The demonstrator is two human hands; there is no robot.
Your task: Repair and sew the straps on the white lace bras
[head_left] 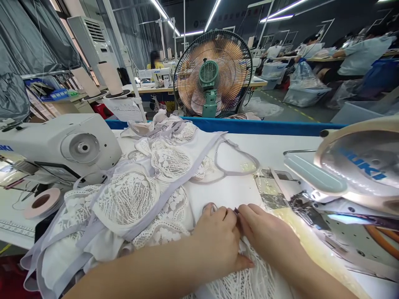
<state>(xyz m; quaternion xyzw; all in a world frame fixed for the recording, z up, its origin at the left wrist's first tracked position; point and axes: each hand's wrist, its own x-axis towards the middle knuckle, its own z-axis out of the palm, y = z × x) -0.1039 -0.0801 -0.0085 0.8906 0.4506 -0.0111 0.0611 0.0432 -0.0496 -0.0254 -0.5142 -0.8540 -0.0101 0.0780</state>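
Close together at the lower middle, my left hand (216,238) and my right hand (264,226) are both closed, with fingertips meeting at the edge of a white lace garment (249,276). Part of that garment shows below my hands; the spot being pinched is mostly hidden by my fingers. To the left lies a heap of white lace bras (127,197) with pale lilac bands. One thin lilac strap (241,172) loops out from the heap across the white table (274,145).
At the right stands a sewing machine (358,166) with a lit needle area. Another sewing machine (62,141) and a pink tape roll (43,203) are at the left. A large fan (213,74) stands beyond the blue table edge (264,126). Several people sit farther back.
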